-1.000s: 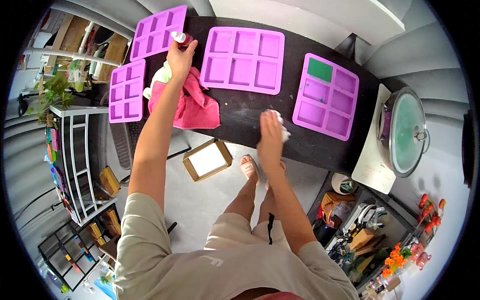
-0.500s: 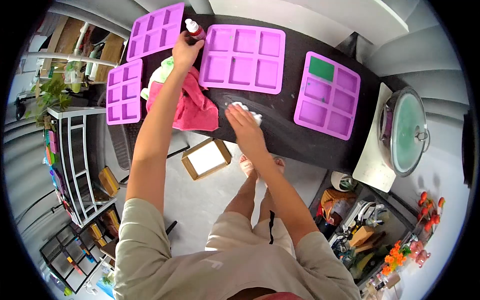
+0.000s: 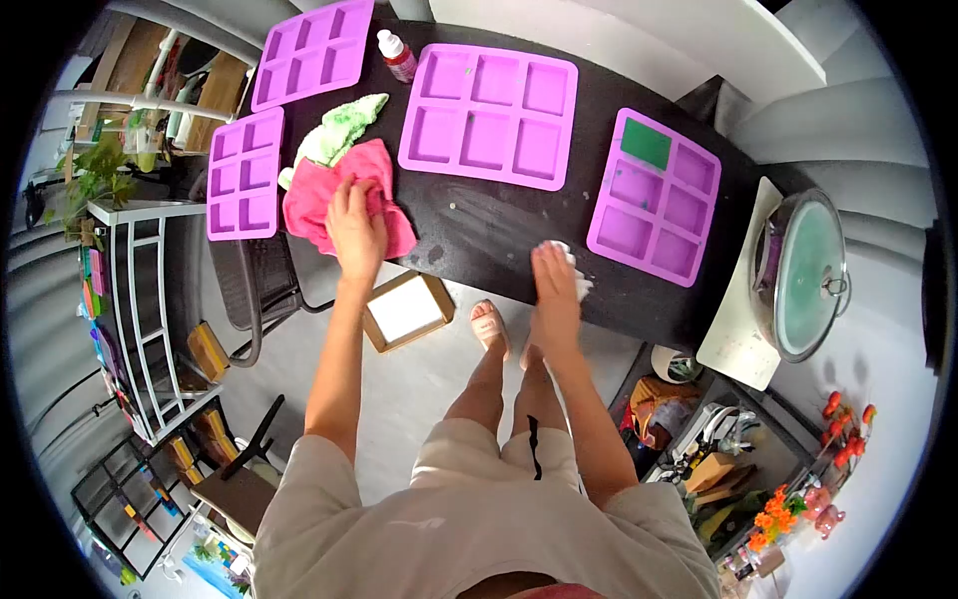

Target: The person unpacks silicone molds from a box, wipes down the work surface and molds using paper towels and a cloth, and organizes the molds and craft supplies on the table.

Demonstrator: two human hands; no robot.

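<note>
My left hand (image 3: 356,230) rests on a crumpled red cloth (image 3: 309,205), its fingers curled into the fabric. A light green cloth (image 3: 339,132) lies against the red one. Under the fingers of my right hand (image 3: 556,299) is a white tissue (image 3: 579,280), pressed on the black table (image 3: 469,235) near its front edge; the palm hides part of it. Beyond my left hand stands a small red bottle (image 3: 401,62) with a white cap, touched by neither hand. A large purple six-cavity silicone mold (image 3: 487,118) lies between and beyond my hands.
Two purple molds (image 3: 312,55) (image 3: 245,176) lie at the left. Another mold (image 3: 654,200) at the right holds a green block (image 3: 645,145) in one cavity. A lidded pot (image 3: 810,275) stands at the far right. On the floor is a shallow box (image 3: 407,311).
My left hand has let go of the red bottle and come down onto the red cloth. My right hand has slid the white tissue rightward and nearer the table's front edge.
</note>
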